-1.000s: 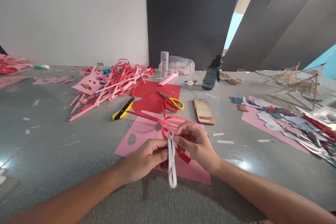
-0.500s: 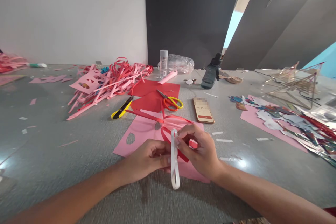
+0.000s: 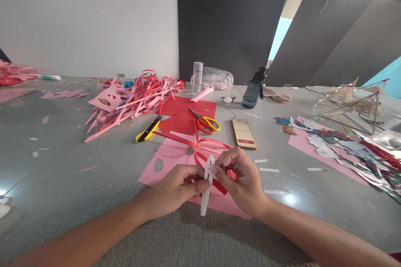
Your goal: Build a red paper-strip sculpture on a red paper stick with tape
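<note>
Over the pink paper sheet (image 3: 171, 150), my left hand (image 3: 180, 183) grips a narrow white ring, like a roll of double-sided tape (image 3: 204, 205), between thumb and fingers. The ring stands nearly edge-on to me. My right hand (image 3: 241, 175) is closed at its upper right side, thumb and index finger pinched against the tape; whether a loose end sits between them is too small to see. Behind my hands lies a bundle of red and pink paper strips (image 3: 208, 144), partly covered by my right hand. The sheet has cut-out holes.
Beyond the sheet lie scissors (image 3: 206, 123), a yellow-black utility knife (image 3: 148, 129), red paper (image 3: 175, 106) and a phone (image 3: 244, 133). A heap of paper strips (image 3: 138, 100) is at left, patterned cut-outs (image 3: 332, 144) at right. Bottles (image 3: 251, 94) stand at the back.
The tape roll has tilted, its lower end swinging left and up. My fingers have shifted slightly on it. The whole view has moved a little.
</note>
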`<state>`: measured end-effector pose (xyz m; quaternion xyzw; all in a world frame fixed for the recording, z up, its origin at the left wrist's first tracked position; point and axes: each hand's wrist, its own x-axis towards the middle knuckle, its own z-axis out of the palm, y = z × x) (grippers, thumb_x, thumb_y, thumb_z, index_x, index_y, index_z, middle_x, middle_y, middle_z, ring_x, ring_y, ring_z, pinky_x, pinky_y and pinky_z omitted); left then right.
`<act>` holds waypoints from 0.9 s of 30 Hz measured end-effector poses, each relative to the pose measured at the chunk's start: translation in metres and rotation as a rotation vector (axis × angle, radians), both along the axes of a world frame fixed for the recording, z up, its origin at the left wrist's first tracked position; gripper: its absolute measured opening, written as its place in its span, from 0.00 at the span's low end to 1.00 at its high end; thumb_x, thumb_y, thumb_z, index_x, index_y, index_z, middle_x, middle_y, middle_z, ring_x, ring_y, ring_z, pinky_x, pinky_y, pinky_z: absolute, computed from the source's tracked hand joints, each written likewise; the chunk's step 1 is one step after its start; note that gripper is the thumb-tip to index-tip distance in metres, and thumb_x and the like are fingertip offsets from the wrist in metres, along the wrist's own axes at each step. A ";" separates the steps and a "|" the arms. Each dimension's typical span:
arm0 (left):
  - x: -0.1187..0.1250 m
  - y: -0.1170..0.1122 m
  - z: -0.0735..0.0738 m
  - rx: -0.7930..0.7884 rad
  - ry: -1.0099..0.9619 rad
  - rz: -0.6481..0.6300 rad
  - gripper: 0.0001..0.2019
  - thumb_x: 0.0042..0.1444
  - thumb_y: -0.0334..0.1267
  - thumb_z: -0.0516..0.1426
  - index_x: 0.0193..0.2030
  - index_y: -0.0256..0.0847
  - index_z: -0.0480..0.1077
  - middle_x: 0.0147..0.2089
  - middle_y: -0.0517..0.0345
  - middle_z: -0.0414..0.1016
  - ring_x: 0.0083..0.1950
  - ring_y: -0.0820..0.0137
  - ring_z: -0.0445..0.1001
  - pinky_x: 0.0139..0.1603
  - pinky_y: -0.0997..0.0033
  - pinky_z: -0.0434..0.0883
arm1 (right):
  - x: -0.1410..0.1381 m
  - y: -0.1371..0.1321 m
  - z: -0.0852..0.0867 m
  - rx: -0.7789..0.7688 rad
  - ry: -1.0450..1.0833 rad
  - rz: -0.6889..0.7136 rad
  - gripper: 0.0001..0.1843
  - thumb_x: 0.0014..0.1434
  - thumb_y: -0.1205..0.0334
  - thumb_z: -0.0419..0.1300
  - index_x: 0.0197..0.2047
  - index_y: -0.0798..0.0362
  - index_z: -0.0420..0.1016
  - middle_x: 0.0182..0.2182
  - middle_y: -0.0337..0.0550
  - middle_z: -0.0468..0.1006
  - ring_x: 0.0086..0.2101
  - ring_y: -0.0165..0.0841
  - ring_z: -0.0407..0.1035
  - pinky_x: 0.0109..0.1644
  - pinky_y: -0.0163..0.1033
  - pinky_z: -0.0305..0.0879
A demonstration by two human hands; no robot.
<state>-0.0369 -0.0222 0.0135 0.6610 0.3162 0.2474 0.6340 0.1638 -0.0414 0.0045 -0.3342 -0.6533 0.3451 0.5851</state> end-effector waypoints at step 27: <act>-0.020 0.034 0.012 0.590 0.141 0.403 0.07 0.62 0.35 0.57 0.37 0.39 0.76 0.33 0.59 0.78 0.33 0.72 0.72 0.34 0.74 0.65 | 0.021 0.029 0.030 -0.818 0.643 0.485 0.22 0.51 0.72 0.70 0.41 0.47 0.62 0.23 0.28 0.61 0.21 0.23 0.41 0.27 0.29 0.46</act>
